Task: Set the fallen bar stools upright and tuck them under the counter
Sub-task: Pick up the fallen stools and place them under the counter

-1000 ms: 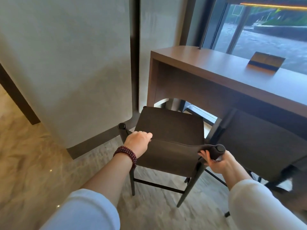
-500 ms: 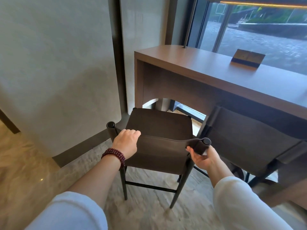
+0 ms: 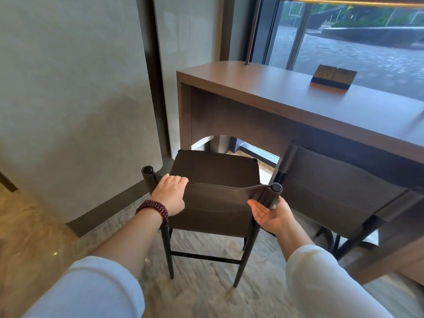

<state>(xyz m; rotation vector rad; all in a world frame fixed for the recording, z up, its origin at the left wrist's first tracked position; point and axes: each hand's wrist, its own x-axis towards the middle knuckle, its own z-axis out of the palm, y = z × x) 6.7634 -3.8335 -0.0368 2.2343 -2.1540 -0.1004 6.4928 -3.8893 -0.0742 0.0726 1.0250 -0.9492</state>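
Standing on all four legs: dark brown fabric-backed bar stool (image 3: 215, 168), seat front at the brown wooden worktop (image 3: 263, 88) opening. Left hand (image 3: 171, 193) grips the backrest top. Right hand (image 3: 270, 214) has released the post, palm open. Probably only partly tucked.

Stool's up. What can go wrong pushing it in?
Only the left hand grips the dark brown fabric bar stool; the right hand lies open by its post, so a push may skew it.
The neighbouring dark stool stands close; that hand could get pinched.
The stool may catch the end panel of the brown wooden counter.
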